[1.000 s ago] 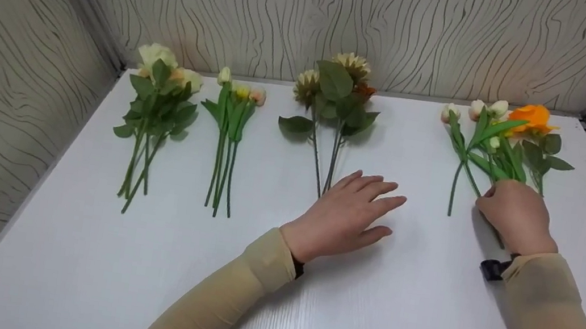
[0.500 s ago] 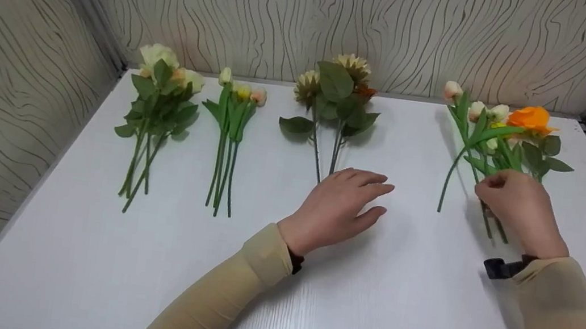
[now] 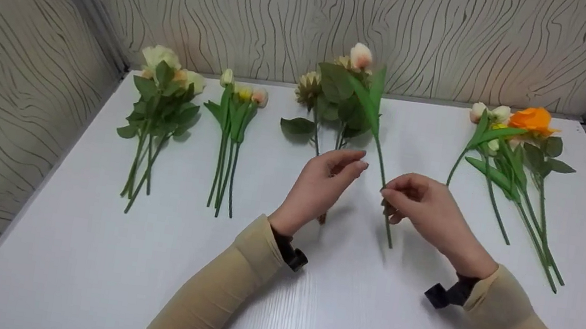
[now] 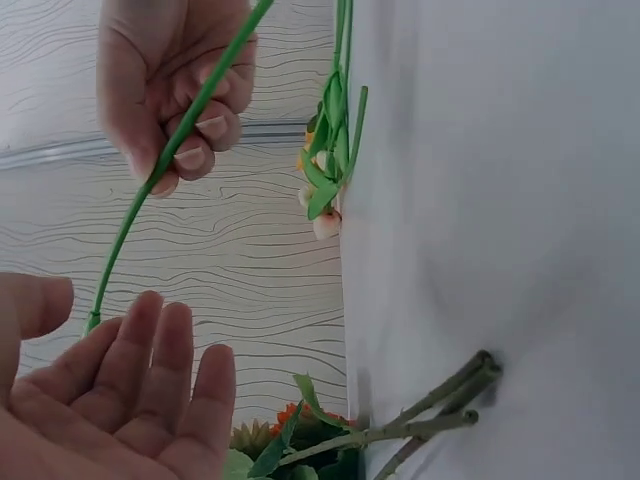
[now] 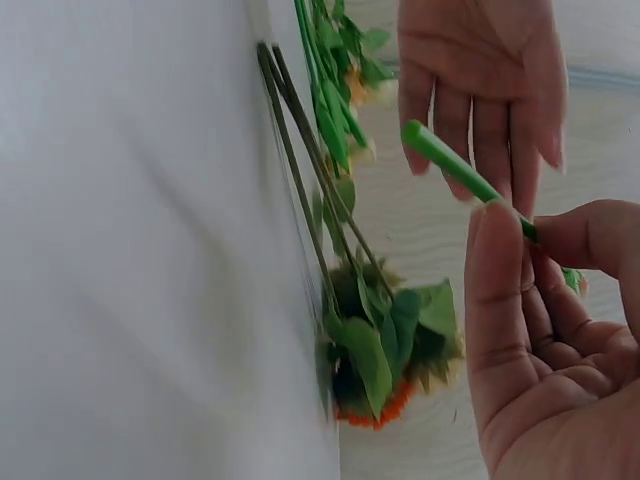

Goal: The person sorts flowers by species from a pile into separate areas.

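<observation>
right hand (image 3: pixel 425 206) pinches the pink-bud stem (image 3: pixel 381 165) mid-length, lifted off the tabletop (image 3: pixel 351 322) so the bud tips toward 12 o'clock — left hand (image 3: pixel 325 183) at its 9 o'clock, fingers relaxed and spread, holding nothing, palm facing the stem as if to receive it.

Bare table (image 3: pixel 86 250) before flower bunches (image 3: pixel 230 121)

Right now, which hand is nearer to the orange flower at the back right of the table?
Right. The right hand pinches a tulip stem mid-table, well left of the orange flower; the left hand is open, farther left.
</observation>
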Available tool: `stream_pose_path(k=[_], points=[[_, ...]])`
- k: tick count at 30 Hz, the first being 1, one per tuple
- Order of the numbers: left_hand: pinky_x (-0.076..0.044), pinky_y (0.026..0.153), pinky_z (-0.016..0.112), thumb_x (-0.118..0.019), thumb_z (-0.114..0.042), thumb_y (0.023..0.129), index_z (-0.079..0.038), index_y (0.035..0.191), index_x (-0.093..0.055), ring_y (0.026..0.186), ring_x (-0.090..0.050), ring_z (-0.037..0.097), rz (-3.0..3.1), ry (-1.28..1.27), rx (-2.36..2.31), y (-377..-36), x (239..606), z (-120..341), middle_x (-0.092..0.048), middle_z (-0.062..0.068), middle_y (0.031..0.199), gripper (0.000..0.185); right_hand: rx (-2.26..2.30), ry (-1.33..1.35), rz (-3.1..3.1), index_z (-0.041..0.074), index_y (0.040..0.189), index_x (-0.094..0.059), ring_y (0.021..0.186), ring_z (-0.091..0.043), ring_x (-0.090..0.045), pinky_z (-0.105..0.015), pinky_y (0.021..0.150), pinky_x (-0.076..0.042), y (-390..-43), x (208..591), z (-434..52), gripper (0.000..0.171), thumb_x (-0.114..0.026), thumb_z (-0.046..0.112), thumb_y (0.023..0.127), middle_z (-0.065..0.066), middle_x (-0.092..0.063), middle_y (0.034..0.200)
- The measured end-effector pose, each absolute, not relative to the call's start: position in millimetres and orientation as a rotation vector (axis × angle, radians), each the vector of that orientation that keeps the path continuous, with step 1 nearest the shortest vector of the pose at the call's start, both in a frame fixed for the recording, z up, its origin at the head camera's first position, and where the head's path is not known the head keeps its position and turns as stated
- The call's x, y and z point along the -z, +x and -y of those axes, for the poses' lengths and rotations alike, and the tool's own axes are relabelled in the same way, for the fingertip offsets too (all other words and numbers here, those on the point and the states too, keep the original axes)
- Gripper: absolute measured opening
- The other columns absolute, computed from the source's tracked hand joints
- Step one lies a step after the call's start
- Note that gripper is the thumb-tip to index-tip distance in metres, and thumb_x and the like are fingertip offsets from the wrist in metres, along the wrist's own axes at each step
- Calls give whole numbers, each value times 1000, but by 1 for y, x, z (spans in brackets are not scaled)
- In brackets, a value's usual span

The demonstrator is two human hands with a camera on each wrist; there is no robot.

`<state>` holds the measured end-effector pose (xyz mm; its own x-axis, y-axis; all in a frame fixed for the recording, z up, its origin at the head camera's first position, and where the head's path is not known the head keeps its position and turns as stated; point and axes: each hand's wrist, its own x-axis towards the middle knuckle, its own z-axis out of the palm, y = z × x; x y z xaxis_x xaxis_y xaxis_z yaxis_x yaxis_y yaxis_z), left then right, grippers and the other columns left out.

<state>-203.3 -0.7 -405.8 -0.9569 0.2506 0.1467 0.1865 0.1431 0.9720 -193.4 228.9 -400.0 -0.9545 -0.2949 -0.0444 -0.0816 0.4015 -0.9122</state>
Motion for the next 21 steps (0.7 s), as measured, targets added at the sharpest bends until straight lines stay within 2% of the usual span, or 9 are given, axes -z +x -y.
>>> stream_pose_path(k=[5,11,16,21], points=[[-55,93,36,-64,-31,104,-11,128,-66,104,-68,16,-2140,382,-2203,-207,405,5,-72,-3,112,32,1587,-435,-2402,-3,109,-68,74,-26,-68,-40,71,-61,-183,408,-209,30,-70,25,100,-15,-69,89],[-57,88,35,-70,-26,100,-9,113,-70,98,-69,23,-2016,350,-2312,-207,405,5,-72,6,105,21,1572,-466,-2370,-3,108,-67,74,-27,-68,-36,69,-60,-179,412,-203,28,-70,23,100,-16,-70,91],[-59,86,36,-69,-22,101,-5,111,-69,94,-71,25,-1950,316,-2350,-207,403,4,-71,10,103,20,1573,-459,-2296,-4,117,-64,79,-27,-68,-40,72,-60,-180,412,-201,33,-68,25,101,-21,-71,96],[-60,84,38,-66,-19,102,-2,114,-69,96,-72,26,-1887,310,-2391,-207,403,4,-70,12,105,21,1569,-447,-2227,-7,123,-65,86,-28,-71,-40,78,-61,-180,412,-201,37,-68,23,101,-19,-72,100]])
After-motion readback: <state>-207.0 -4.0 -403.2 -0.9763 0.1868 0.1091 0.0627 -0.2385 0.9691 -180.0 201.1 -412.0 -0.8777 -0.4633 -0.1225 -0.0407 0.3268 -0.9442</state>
